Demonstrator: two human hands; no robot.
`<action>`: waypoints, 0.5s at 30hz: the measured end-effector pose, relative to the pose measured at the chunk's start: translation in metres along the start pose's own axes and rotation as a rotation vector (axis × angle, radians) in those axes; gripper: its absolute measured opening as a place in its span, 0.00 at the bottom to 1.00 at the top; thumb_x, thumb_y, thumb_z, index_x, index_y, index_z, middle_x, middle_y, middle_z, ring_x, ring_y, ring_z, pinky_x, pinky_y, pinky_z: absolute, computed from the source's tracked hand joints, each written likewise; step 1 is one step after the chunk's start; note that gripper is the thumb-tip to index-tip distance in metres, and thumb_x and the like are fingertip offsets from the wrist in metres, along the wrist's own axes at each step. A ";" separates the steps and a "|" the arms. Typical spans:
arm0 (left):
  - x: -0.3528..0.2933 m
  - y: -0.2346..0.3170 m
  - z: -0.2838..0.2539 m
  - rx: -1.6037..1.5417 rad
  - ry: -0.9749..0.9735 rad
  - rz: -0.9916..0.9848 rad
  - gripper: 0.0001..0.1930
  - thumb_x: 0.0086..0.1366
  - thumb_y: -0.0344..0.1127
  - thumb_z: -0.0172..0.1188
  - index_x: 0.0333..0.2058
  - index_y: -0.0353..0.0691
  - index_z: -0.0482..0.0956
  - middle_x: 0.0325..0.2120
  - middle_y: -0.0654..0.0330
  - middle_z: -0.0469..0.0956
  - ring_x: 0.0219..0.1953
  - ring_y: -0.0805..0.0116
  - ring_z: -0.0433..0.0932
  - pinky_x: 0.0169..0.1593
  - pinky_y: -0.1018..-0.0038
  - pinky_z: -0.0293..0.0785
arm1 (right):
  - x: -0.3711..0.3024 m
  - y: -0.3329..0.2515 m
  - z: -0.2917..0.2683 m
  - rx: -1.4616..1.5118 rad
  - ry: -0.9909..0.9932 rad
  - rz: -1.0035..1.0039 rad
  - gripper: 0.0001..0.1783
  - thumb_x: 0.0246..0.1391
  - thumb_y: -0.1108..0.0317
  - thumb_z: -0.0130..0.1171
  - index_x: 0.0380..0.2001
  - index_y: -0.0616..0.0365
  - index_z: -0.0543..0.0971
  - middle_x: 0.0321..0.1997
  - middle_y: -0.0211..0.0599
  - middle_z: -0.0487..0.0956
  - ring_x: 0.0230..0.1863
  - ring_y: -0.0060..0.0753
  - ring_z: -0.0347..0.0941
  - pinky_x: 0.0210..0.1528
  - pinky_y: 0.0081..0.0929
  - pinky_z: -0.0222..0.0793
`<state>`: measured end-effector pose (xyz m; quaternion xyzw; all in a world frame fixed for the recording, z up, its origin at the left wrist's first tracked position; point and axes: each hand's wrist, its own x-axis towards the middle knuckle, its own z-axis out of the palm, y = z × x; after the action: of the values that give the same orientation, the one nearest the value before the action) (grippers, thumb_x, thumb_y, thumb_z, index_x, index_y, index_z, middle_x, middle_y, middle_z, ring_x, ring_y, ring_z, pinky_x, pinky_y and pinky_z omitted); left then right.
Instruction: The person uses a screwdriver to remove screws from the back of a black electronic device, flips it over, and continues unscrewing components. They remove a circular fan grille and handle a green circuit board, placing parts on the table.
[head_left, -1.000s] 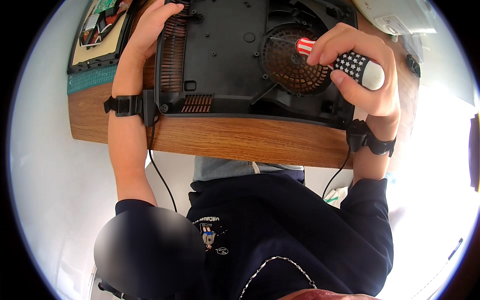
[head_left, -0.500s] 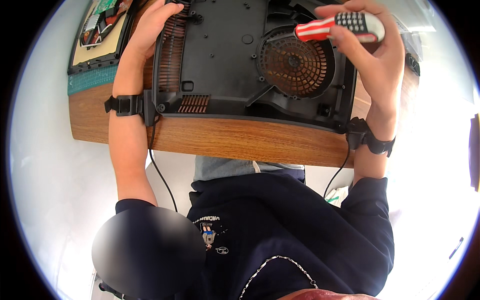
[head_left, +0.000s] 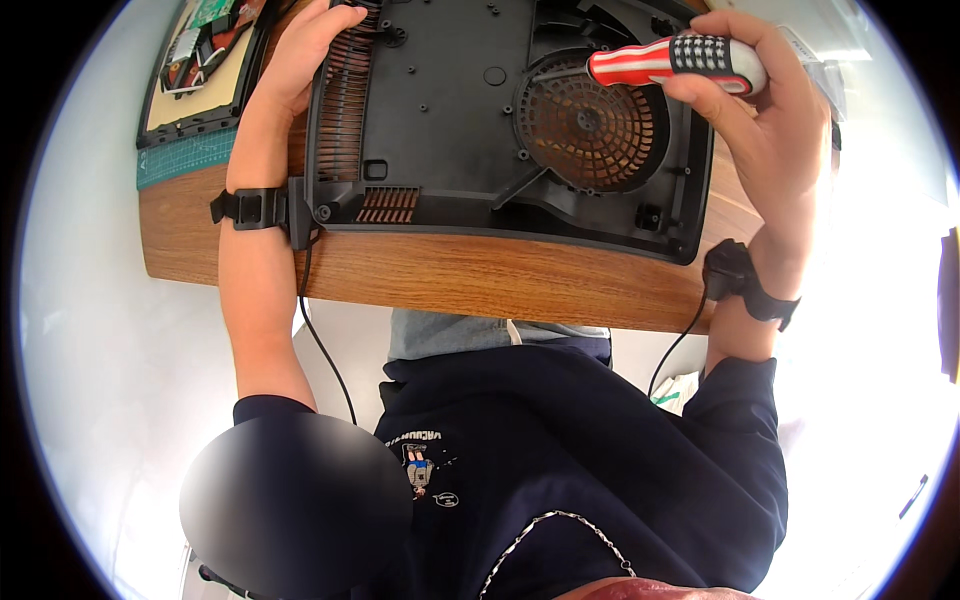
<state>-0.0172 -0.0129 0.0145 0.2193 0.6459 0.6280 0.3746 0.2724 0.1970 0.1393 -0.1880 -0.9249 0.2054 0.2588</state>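
Observation:
A black plastic housing [head_left: 450, 130] with slotted vents and a round grille [head_left: 590, 125] lies on the wooden table before me. At its upper left edge my left hand [head_left: 305, 60] grips the rim, thumb laid over it and the other fingers partly hidden. My right hand [head_left: 770, 110] holds a screwdriver [head_left: 625, 66] by its red, white and black handle, over the right part of the housing. Its metal shank points left above the grille; I cannot make out whether the tip touches anything.
To the far left a dark tray-like panel [head_left: 185, 118] carries a green circuit board [head_left: 210, 12] and parts, on a green cutting mat [head_left: 185, 160]. Cabled black straps circle both my wrists. Clear plastic containers [head_left: 825, 40] stand at the far right.
My right wrist has swung outward to the right and my fingers have shifted along the handle. The screwdriver's handle has turned slightly. My left hand and the housing stay in place.

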 end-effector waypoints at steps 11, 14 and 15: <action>0.008 -0.005 0.012 -0.063 -0.029 0.041 0.23 0.70 0.28 0.51 0.63 0.36 0.70 0.46 0.59 0.79 0.43 0.69 0.79 0.47 0.70 0.76 | 0.005 0.011 -0.013 -0.044 -0.110 -0.109 0.24 0.41 0.86 0.73 0.44 0.62 0.80 0.44 0.40 0.81 0.47 0.34 0.80 0.54 0.28 0.76; -0.006 0.008 0.011 -0.032 -0.005 0.042 0.23 0.70 0.28 0.50 0.63 0.36 0.71 0.46 0.59 0.79 0.43 0.69 0.79 0.47 0.70 0.76 | 0.016 0.045 -0.026 0.016 -0.258 -0.281 0.23 0.44 0.83 0.72 0.46 0.62 0.79 0.44 0.42 0.81 0.46 0.39 0.80 0.54 0.31 0.76; -0.005 0.007 0.011 -0.020 0.005 0.031 0.23 0.70 0.28 0.50 0.62 0.36 0.71 0.45 0.59 0.79 0.42 0.69 0.79 0.47 0.70 0.76 | 0.015 0.049 -0.024 0.047 -0.265 -0.211 0.21 0.48 0.78 0.72 0.47 0.61 0.80 0.44 0.41 0.82 0.45 0.37 0.81 0.52 0.29 0.77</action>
<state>-0.0073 -0.0087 0.0235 0.2242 0.6369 0.6408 0.3654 0.2857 0.2518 0.1404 -0.0549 -0.9605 0.2218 0.1591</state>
